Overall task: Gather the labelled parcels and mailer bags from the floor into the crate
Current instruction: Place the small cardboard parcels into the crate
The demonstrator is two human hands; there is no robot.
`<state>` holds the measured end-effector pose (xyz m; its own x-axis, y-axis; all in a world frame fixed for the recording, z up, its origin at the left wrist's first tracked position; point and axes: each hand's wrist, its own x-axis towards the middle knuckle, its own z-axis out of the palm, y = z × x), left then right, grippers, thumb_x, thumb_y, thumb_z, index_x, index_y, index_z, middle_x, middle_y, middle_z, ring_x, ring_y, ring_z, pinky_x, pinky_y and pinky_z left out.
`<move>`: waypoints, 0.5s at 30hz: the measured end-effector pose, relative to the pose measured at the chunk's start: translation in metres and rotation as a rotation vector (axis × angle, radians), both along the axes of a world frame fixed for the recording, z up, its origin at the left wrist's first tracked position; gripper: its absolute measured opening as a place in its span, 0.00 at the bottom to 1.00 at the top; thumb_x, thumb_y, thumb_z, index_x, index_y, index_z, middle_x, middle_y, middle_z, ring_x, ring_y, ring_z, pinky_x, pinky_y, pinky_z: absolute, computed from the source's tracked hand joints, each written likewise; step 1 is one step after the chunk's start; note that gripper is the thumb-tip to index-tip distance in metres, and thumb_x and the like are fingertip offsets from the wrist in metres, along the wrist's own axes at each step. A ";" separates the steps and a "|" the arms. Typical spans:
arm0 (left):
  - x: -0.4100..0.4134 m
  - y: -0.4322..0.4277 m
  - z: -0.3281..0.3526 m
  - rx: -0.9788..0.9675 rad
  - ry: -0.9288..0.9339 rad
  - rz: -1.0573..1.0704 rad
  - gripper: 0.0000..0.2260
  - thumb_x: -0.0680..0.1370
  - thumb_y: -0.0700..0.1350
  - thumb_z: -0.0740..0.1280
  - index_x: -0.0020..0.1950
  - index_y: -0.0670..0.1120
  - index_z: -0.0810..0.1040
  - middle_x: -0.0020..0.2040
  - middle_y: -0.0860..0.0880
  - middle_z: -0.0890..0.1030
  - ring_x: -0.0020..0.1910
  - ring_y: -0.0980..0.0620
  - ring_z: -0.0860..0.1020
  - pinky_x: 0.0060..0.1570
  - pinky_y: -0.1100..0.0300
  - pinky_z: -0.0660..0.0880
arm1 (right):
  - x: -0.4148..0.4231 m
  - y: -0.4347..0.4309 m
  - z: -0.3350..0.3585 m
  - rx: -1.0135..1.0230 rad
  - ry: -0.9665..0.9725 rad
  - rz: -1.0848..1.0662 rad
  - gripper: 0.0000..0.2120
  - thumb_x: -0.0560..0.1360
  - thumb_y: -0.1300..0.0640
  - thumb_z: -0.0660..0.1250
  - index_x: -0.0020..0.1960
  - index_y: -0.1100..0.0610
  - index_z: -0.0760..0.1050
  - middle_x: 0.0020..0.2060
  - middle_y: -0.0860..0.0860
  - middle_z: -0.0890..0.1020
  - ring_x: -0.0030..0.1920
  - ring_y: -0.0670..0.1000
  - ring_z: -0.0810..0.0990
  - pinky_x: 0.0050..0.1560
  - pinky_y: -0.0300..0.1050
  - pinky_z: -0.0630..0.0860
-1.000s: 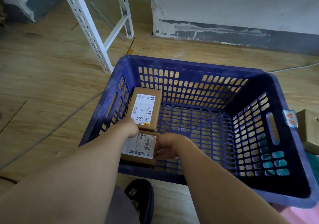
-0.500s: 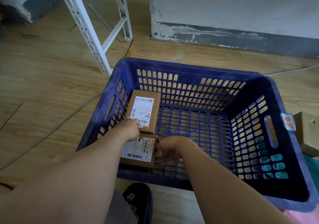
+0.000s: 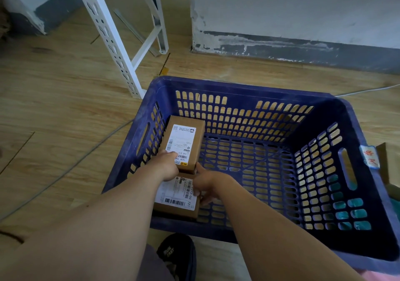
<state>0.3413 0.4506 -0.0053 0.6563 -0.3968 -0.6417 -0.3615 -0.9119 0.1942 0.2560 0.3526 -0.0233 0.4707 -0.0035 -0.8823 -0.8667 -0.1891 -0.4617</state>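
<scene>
Head view: far box (image 3: 186,138) and near box (image 3: 173,196) lie end to end by the crate's (image 3: 238,89) left wall, mid-frame. The left grip (image 3: 166,166) curls over the far box's near end. The right grip (image 3: 205,183) clasps the near box's right edge. Both look stiff and light, best held by their sides.

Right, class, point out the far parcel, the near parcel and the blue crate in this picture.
far parcel (image 3: 181,140): head view, on its white label.
near parcel (image 3: 177,194): head view, on its white label.
blue crate (image 3: 238,89): head view, on its far rim.
</scene>
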 end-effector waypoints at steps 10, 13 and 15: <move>-0.001 0.005 0.001 -0.016 0.065 -0.027 0.30 0.78 0.35 0.57 0.78 0.52 0.53 0.78 0.48 0.50 0.75 0.44 0.57 0.71 0.53 0.62 | 0.016 -0.008 0.010 -0.199 -0.150 0.125 0.40 0.76 0.68 0.60 0.78 0.52 0.40 0.70 0.56 0.68 0.54 0.55 0.75 0.42 0.44 0.72; 0.000 0.006 0.000 -0.002 0.067 -0.034 0.30 0.78 0.35 0.56 0.77 0.53 0.54 0.77 0.49 0.51 0.74 0.44 0.58 0.70 0.54 0.62 | 0.021 -0.011 0.009 -0.187 -0.146 0.091 0.34 0.78 0.61 0.58 0.78 0.52 0.44 0.69 0.57 0.70 0.52 0.52 0.72 0.49 0.46 0.71; 0.001 0.005 -0.002 0.020 0.062 -0.045 0.31 0.77 0.35 0.56 0.77 0.56 0.53 0.77 0.50 0.51 0.74 0.44 0.56 0.72 0.50 0.61 | 0.021 -0.012 0.007 -0.178 -0.157 0.057 0.32 0.80 0.58 0.57 0.78 0.51 0.43 0.70 0.57 0.69 0.52 0.51 0.73 0.53 0.46 0.72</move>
<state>0.3419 0.4559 -0.0070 0.5973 -0.4116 -0.6884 -0.3898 -0.8991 0.1993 0.2767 0.3409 -0.0161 0.6062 -0.1216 -0.7860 -0.7723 -0.3264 -0.5451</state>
